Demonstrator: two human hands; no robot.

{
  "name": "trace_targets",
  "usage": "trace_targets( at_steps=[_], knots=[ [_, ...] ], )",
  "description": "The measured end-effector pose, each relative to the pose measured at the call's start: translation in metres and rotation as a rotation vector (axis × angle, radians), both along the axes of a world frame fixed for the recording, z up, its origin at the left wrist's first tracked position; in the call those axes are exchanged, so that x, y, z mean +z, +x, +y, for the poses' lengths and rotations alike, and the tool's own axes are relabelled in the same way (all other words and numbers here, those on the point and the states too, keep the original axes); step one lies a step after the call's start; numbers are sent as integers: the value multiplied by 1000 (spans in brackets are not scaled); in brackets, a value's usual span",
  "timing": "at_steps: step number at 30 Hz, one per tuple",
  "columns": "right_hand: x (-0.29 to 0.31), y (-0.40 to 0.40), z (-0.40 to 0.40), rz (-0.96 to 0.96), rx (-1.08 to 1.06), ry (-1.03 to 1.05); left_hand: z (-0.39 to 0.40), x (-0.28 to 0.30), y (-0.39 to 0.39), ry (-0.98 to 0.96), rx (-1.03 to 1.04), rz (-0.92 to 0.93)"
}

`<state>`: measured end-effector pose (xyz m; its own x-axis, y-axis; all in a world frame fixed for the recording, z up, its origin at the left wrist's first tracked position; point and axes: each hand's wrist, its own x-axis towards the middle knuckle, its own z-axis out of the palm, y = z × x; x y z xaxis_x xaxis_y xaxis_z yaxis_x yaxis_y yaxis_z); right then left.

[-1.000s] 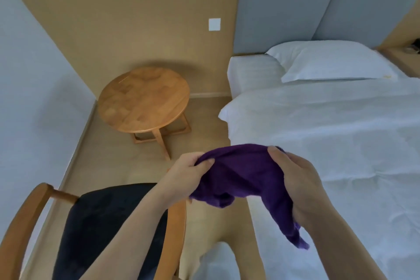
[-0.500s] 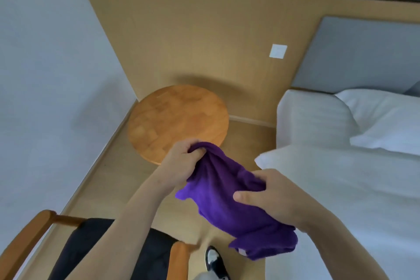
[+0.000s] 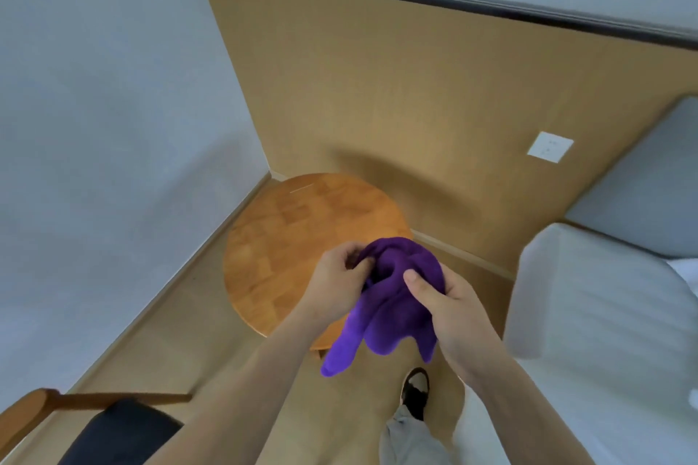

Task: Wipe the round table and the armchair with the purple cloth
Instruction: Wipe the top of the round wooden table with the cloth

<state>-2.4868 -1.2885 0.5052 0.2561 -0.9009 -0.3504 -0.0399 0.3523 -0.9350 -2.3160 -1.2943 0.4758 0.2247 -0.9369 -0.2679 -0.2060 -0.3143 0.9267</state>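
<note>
A bunched purple cloth (image 3: 393, 298) hangs in the air above the near edge of the round wooden table (image 3: 287, 238). My left hand (image 3: 336, 279) grips its upper left part with curled fingers. My right hand (image 3: 442, 302) holds its right side, thumb pressed into the fabric. Loose ends of the cloth dangle below both hands. The armchair (image 3: 113, 427), with wooden arms and a dark seat cushion, shows at the bottom left corner, partly behind my left forearm.
A bed with white linen (image 3: 604, 313) stands close on the right. The table sits in a corner between a white wall (image 3: 94, 125) and a wood-panelled wall (image 3: 377, 87). My shoe (image 3: 415, 389) is on the floor between table and bed.
I have stepped closer to the table, which now lies right under my hands. Both hands have come together and gathered the cloth into a tighter bunch.
</note>
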Motion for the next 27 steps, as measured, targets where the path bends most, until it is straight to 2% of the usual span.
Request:
trace_targets(
  at_steps=[7,12,15,18,21,23,24,25,27],
  knots=[
    [-68,11,-158,175,136,56,-106,-51,2,264,162,-66],
    [-101,34,-236,539,298,-249,-136,-77,3,331,184,-141],
    [-134,56,-252,746,412,-517,-128,-107,14,407,116,-299],
    [-200,84,-251,902,631,-544,-122,-153,32,535,23,-469],
    [-277,103,-243,873,868,-341,-127,-211,51,661,-73,-603],
    [-319,107,-238,776,967,-144,-133,-256,65,751,-169,-693],
    [-339,107,-237,745,981,-116,-138,-277,74,779,-215,-743],
    [-357,105,-237,750,978,-162,-145,-298,83,794,-258,-796],
    [-387,101,-242,841,960,-396,-157,-331,101,804,-337,-876]
  ],
)
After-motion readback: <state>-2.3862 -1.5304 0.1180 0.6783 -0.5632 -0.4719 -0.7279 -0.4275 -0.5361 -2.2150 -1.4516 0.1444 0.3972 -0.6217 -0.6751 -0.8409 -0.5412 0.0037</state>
